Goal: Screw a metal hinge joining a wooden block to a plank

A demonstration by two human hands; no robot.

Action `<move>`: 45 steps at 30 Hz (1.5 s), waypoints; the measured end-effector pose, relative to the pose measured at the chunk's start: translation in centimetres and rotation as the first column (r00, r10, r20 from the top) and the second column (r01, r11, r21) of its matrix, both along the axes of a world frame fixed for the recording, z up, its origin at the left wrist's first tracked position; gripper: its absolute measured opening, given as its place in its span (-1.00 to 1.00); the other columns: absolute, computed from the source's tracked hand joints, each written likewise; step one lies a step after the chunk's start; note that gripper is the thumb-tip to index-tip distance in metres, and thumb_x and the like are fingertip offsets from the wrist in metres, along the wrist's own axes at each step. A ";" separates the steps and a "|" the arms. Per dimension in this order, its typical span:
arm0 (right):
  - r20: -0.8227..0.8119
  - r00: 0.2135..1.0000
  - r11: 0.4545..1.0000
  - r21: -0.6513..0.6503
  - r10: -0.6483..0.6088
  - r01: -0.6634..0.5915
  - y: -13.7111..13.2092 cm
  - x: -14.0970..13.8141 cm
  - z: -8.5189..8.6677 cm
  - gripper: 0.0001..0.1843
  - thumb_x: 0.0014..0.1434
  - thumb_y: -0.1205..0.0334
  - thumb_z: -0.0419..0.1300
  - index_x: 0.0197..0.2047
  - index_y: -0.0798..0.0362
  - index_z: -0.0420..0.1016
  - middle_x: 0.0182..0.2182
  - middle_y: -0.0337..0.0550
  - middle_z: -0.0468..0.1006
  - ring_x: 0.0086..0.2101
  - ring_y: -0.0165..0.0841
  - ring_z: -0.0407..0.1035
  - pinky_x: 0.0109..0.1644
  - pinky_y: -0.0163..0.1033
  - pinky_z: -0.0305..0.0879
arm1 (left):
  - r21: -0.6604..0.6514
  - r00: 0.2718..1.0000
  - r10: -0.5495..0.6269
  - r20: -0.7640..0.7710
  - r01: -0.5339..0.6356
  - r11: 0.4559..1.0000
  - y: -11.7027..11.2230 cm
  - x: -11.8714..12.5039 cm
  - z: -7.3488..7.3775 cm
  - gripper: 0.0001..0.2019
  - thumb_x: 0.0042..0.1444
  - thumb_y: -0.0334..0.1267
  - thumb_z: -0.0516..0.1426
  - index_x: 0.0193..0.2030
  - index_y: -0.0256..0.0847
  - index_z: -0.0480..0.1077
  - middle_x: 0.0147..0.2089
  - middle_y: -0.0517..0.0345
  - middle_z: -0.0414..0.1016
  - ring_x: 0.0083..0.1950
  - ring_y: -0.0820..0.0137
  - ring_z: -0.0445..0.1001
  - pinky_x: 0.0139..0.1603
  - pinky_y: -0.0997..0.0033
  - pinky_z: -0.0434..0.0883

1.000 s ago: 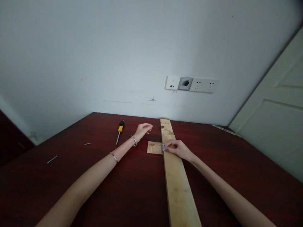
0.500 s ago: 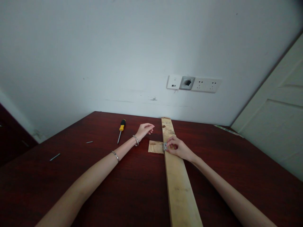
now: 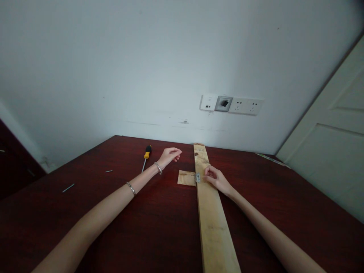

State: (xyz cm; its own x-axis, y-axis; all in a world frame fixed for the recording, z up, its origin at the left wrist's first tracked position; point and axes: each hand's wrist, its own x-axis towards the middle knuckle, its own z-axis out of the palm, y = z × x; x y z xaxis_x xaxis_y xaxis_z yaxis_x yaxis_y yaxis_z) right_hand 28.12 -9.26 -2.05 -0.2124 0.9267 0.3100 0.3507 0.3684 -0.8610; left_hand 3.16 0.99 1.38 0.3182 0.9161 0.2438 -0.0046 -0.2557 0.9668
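Observation:
A long pale wooden board point(image 3: 214, 220) runs away from me toward the wall. Against its left edge lies a small wooden block point(image 3: 186, 178), and a small metal hinge point(image 3: 198, 177) bridges the seam between them. My right hand point(image 3: 217, 179) rests by the board just right of the hinge, its thumb and fingers apart with nothing visible between them. Over the table, left of the board, my left hand point(image 3: 170, 155) hovers with fingers closed together; whatever they hold, if anything, is hidden.
The dark red table point(image 3: 159, 227) meets a white wall with sockets point(image 3: 244, 106). A yellow-and-black screwdriver point(image 3: 147, 152) lies beyond my left forearm. Two thin metal pieces point(image 3: 68, 188) lie farther left. A flat strip point(image 3: 273, 160) sits near the back right corner.
My right hand has let go of the hinge and drawn slightly right. My left hand has shifted a little left, its fingers still closed.

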 end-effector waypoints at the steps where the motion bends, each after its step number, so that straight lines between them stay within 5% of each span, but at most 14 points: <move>1: 0.001 1.000 1.000 0.002 -0.003 0.003 0.0 0.0 0.0 -0.87 0.01 0.24 0.17 -0.41 0.03 0.25 -0.47 -0.31 0.26 -0.44 -0.42 0.20 -0.37 -0.30 0.13 | 0.022 0.999 0.001 -0.034 0.000 1.000 0.0 -1.0 0.3 -0.76 0.01 -0.18 0.22 -0.28 -0.34 0.47 -0.47 0.14 0.43 -0.45 0.50 0.40 -0.48 0.55 0.34; 8: 0.028 1.000 1.000 0.020 0.005 -0.006 -0.2 0.1 0.3 -0.90 0.02 0.24 0.16 -0.47 0.06 0.35 -0.45 -0.24 0.34 -0.40 -0.36 0.24 -0.29 -0.24 0.15 | 0.140 0.888 0.149 -0.435 -0.097 0.985 -0.4 -12.0 3.4 -0.79 -0.04 -0.21 0.18 -0.31 -0.33 0.45 -0.50 0.19 0.42 -0.55 0.54 0.30 -0.54 0.55 0.29; 15: 0.130 0.992 0.998 0.066 0.001 -0.010 -0.2 0.3 0.4 -0.83 0.07 0.16 0.15 -0.49 0.04 0.38 -0.42 -0.20 0.40 -0.35 -0.30 0.30 -0.22 -0.20 0.21 | 0.161 0.570 0.214 -0.793 -0.142 0.977 -2.6 -25.2 5.1 -0.75 -0.12 -0.17 0.14 -0.31 -0.28 0.46 -0.44 0.16 0.47 -0.45 0.46 0.36 -0.53 0.57 0.24; 19: 0.157 0.987 0.997 0.070 0.026 -0.037 -0.2 0.4 0.5 -0.78 0.10 0.10 0.14 -0.49 0.04 0.39 -0.38 -0.15 0.44 -0.28 -0.25 0.34 -0.14 -0.16 0.23 | 0.171 0.364 0.226 -0.904 -0.177 0.969 -3.7 -29.2 4.6 -0.79 -0.17 -0.23 0.13 -0.37 -0.27 0.47 -0.48 0.19 0.47 -0.42 0.44 0.40 -0.42 0.54 0.26; 32: 0.199 0.980 0.999 0.041 0.026 -0.034 -0.4 0.3 0.7 -0.73 0.10 0.02 0.13 -0.47 0.02 0.43 -0.36 -0.10 0.49 -0.25 -0.19 0.38 -0.14 -0.12 0.27 | 0.277 -0.006 0.281 -0.960 -0.189 0.942 -5.6 -27.5 1.2 -0.83 0.00 -0.31 0.10 -0.24 -0.22 0.42 -0.19 0.05 0.49 -0.22 0.30 0.46 -0.36 0.46 0.24; 45: 0.178 0.984 0.999 0.038 -0.003 -0.004 -0.5 0.1 0.8 -0.76 0.06 0.05 0.17 -0.49 0.03 0.48 -0.40 -0.12 0.53 -0.29 -0.20 0.39 -0.17 -0.13 0.28 | 0.312 -0.154 0.299 -0.942 -0.067 0.948 -5.1 -27.4 1.2 -0.90 0.04 -0.31 0.08 -0.35 -0.22 0.42 -0.16 -0.01 0.47 -0.19 0.23 0.48 -0.30 0.40 0.29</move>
State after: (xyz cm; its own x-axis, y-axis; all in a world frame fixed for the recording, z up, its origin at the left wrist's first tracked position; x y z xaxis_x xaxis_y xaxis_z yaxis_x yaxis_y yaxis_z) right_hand 28.19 -9.80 -1.24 -0.2680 0.9147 0.3024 0.4964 0.4001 -0.7704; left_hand -24.26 -4.11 2.54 0.1298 0.9905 -0.0446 0.9709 -0.1361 -0.1972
